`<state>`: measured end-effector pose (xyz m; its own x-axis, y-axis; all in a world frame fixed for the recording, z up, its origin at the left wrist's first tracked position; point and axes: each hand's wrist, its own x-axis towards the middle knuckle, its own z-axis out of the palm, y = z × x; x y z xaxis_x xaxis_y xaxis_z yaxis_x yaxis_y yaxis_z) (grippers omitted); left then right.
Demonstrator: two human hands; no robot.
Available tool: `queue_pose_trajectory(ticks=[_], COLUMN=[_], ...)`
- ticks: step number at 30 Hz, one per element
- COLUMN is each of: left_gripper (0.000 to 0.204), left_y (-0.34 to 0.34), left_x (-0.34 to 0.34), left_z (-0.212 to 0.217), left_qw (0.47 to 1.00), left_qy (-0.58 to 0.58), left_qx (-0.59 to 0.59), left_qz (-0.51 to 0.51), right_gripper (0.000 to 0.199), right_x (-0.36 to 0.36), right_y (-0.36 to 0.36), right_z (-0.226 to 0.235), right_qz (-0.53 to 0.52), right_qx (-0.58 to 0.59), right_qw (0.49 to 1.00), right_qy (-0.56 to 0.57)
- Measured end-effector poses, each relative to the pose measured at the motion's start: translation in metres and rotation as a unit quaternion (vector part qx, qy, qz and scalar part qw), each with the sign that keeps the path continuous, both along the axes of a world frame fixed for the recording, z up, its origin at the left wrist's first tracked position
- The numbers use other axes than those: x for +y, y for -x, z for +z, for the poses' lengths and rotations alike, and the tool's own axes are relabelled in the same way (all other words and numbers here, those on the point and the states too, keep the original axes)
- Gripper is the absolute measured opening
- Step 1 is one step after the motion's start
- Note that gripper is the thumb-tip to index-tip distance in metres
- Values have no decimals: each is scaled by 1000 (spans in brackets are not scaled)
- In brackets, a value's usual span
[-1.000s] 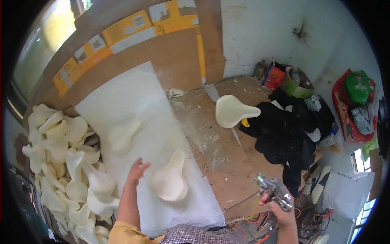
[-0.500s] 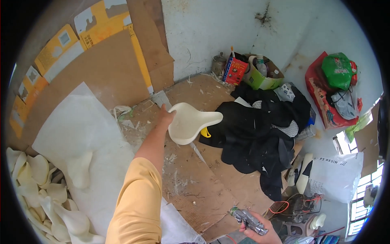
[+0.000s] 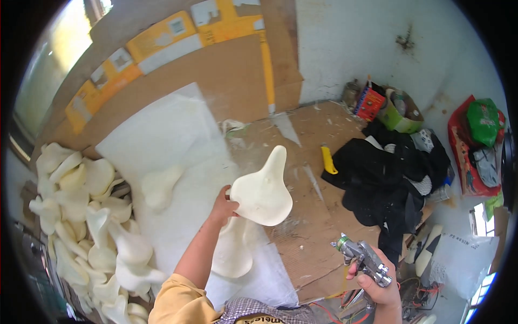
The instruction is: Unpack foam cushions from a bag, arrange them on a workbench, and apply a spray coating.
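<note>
My left hand (image 3: 222,207) grips the edge of a cream foam bicycle saddle pad (image 3: 264,191), thumb and fingers closed on its left side. The pad hangs above the work surface, its narrow nose pointing away from me. In my right hand (image 3: 382,286), at the lower right, is a metal spray gun (image 3: 364,256) with a green ring near its nozzle. The nozzle faces up and left, toward the pad, with a gap between them. Under my left hand, a second saddle pad (image 3: 233,256) lies on a white sheet (image 3: 183,124), partly covered by my wrist. Another pale pad (image 3: 161,186) rests farther left.
Several cream saddle pads are heaped (image 3: 89,227) at the left. Right of centre lie black fabric pieces (image 3: 377,178) and a yellow-handled cutter (image 3: 328,160) on cardboard (image 3: 291,237). A green box (image 3: 402,116) stands in the far corner. Red hoses (image 3: 324,312) run at the lower right.
The saddle pad has turned in my left hand, its nose swinging from rightward to away from me. My right hand has raised the spray gun closer to it. The view has shifted left.
</note>
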<state>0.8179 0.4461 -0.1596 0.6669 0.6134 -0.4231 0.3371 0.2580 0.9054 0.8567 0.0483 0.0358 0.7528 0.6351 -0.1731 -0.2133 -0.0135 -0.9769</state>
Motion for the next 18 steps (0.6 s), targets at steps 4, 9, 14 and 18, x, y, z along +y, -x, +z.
queue_pose_trajectory(ticks=[4, 9, 14, 18], left_gripper=[64, 62, 62, 53], left_y=[56, 86, 104, 130], left_x=[5, 2, 2, 2], left_z=[3, 3, -3, -23], left_qw=[999, 996, 994, 993], left_qy=[6, 29, 11, -7], left_qx=[33, 13, 22, 39], left_qz=[-6, 84, 110, 107], right_gripper=[65, 67, 68, 67], right_x=[9, 2, -12, -13], right_y=[25, 51, 71, 78], right_z=[14, 34, 33, 31], right_qz=[-51, -15, 49, -67], right_qx=[-37, -34, -22, -41], right_qw=[998, 999, 998, 996], right_qy=[-19, 36, 43, -29])
